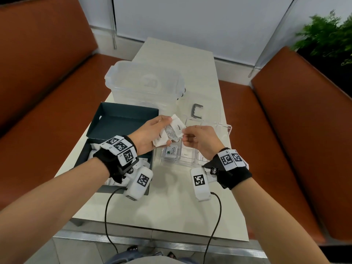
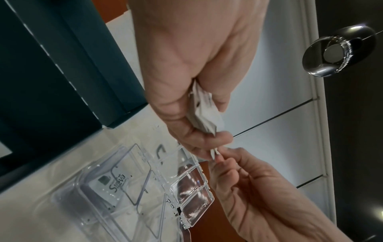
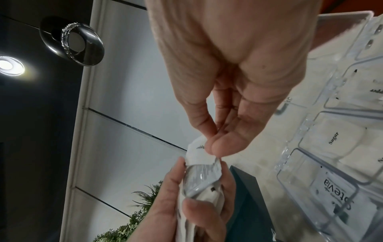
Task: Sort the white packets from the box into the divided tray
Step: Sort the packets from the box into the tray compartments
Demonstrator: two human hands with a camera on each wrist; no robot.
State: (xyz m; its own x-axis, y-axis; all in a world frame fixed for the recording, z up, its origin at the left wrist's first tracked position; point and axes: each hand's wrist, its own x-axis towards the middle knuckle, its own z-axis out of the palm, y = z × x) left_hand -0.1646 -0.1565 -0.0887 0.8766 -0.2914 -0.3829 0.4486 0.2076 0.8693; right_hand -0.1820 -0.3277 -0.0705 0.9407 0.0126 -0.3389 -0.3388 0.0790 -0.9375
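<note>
The left hand [image 1: 150, 133] is raised with its fingers curled around a bunch of white packets [image 1: 170, 132]. The right hand [image 1: 198, 141], just beside it, pinches the corner of one packet, probably the top one. The divided tray [image 1: 227, 130] lies below both hands and the box [image 1: 122, 121] under the left wrist.

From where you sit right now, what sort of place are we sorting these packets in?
Probably a café or restaurant booth: orange-brown upholstered bench seats flank a narrow pale table, a potted fern stands behind, and the tray holds Stevia and Sugar sachets.
</note>
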